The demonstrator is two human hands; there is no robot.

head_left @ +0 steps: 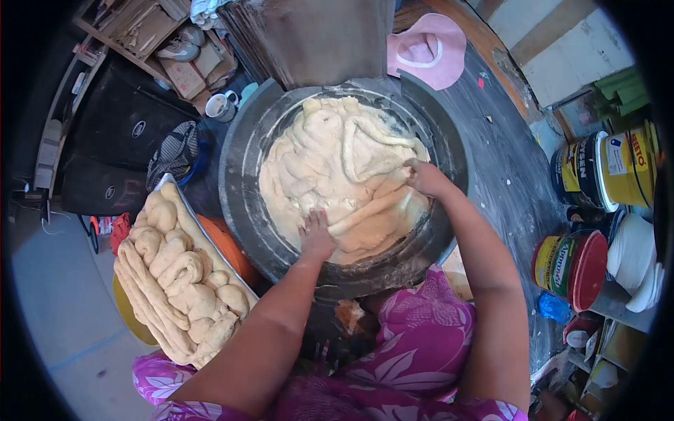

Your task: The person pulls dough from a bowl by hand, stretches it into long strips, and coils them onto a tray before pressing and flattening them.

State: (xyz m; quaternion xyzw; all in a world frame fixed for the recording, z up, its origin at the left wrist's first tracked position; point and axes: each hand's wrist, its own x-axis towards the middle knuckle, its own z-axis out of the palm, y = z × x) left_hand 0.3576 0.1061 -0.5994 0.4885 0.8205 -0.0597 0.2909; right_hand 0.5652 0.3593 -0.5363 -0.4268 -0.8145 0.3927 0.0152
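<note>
A large mass of pale dough (316, 151) fills most of a round black tub (239, 175) in front of me. Its surface is folded and lumpy, with a darker tan patch at the lower right. My left hand (318, 236) presses on the dough's near side, fingers spread and stretched out. At the dough's right edge, my right hand (425, 177) has its fingers curled in on the dough, the fingertips partly hidden. To the left of the tub, a long metal tray (210, 230) is heaped with thick rolls and lumps of dough (175, 270).
Behind the tub stands a dark upright board (316, 42), with a pink hat (426, 49) beside it. A mug (220, 107) is at the upper left. Paint buckets (570, 270) line the right side. An orange object (226, 245) sits between tray and tub.
</note>
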